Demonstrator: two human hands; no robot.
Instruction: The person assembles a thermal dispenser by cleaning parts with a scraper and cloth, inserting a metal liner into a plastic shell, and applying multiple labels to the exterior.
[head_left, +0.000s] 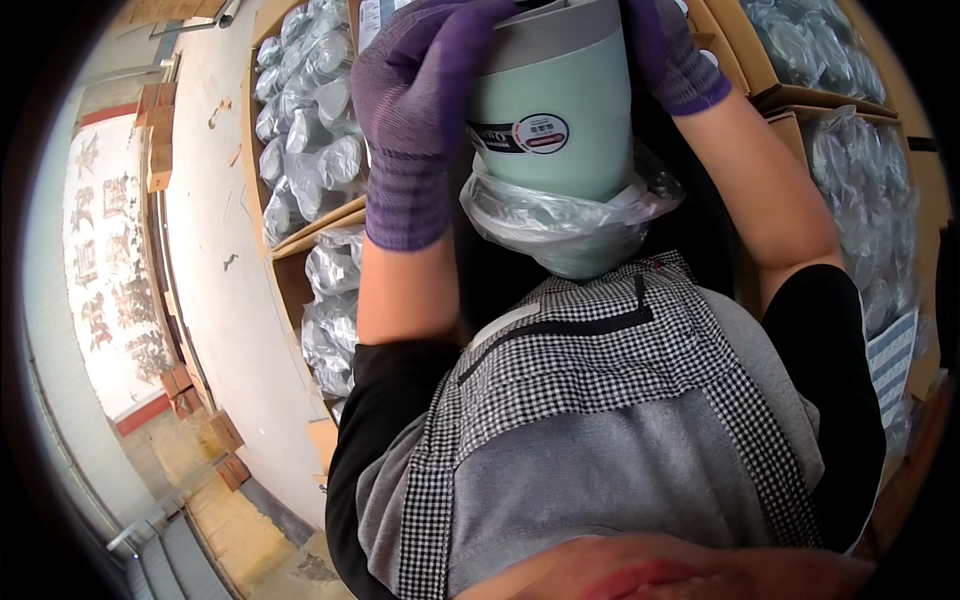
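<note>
Between my hands is a pale green, rounded container (555,145) with a wide grey band (560,40) at its upper end and an oval label on its side. It is slightly tilted, and the picture's top edge cuts off its upper part. My left hand (425,75), in a purple knitted glove, has its fingers curled against the grey band. On the far side of the container, my right hand (675,55) wears a matching glove; its fingers are hidden or out of the picture. A clear plastic bag (560,220) lies bunched around the container's lower end, close to my checked apron (590,350).
Cardboard boxes packed with plastic-wrapped items stand on my left (310,130) and right (860,200). A blue-and-white printed sheet (890,365) is by my right arm. Farther left are pale floor (235,200) and several brick-coloured blocks (225,430).
</note>
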